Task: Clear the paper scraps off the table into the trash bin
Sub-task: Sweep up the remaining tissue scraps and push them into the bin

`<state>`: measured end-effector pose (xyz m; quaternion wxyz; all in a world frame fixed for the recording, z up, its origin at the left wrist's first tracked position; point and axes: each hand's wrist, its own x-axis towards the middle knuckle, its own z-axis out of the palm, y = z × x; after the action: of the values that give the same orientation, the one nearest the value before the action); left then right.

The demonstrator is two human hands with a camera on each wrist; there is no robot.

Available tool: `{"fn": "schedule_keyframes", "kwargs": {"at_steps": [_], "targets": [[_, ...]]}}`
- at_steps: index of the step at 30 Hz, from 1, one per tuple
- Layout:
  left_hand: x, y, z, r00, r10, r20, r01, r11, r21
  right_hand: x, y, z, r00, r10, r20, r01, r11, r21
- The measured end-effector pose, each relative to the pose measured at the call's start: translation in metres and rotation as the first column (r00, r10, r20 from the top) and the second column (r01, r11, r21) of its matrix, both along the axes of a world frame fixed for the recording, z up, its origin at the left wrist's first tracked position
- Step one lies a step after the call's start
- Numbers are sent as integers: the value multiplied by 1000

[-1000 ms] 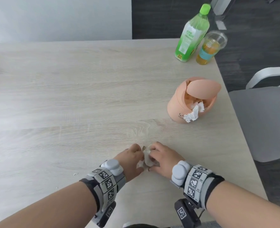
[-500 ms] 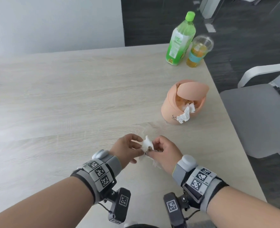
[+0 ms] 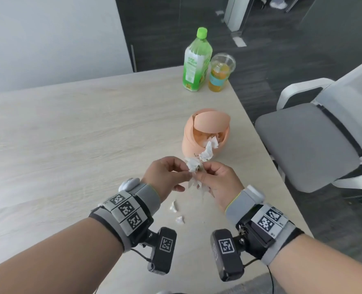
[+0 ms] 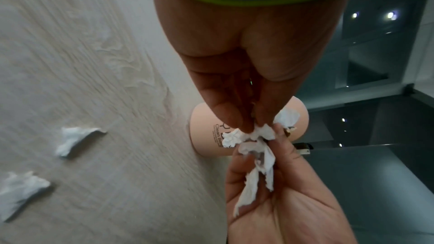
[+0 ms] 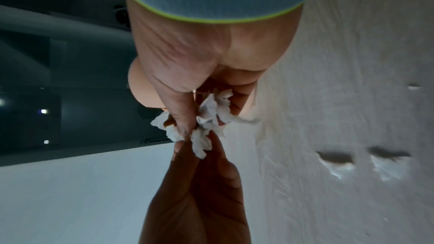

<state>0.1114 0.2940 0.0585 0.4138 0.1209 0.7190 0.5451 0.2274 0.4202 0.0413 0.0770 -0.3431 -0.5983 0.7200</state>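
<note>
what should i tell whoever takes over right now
Left hand: pinches the paper wad.
Right hand: pinches the same wad, held above the table, just short of the bin.
Bin: lid tipped open, paper inside, one piece hanging over the rim.
Two scraps lie on the table below the hands.
Done: some paper binned.
Left: drop the wad in, push in the hanging piece, pick up both scraps.

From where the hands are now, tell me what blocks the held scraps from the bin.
Nothing visible stands between the paper wad and the trash bin. One scrap already hangs over its open mouth.
</note>
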Motion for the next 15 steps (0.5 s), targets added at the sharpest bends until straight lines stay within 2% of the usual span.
{"fn": "schedule_keyframes", "kwargs": {"at_steps": [2, 4, 5, 7, 9, 11, 15], "targets": [[0, 4, 4, 1000, -12, -15, 13, 1000, 20, -1, 13, 8, 1000, -8, -6, 9, 994, 109], [-4, 3, 1, 996, -25, -90, 23, 999, -25, -4, 26, 13, 996, -86, -6, 84, 957, 277], [-6, 0, -3, 985, -49, -164, 35, 995, -89, -6, 32, 15, 988, -151, -22, 148, 916, 373], [-10, -6, -13, 939, -151, -309, 69, 963, -260, -8, 43, 18, 969, -241, -54, 227, 780, 583], [-12, -15, -28, 879, -292, -377, 120, 900, -419, -12, 52, 18, 972, -233, -40, 187, 657, 730], [-10, -23, -44, 815, -433, -385, 194, 830, -523, -20, 58, 12, 985, -172, -3, 105, 585, 805], [4, -33, -67, 696, -658, -288, 344, 658, -670, -31, 60, -3, 987, -72, 147, -100, 448, 888]]}}
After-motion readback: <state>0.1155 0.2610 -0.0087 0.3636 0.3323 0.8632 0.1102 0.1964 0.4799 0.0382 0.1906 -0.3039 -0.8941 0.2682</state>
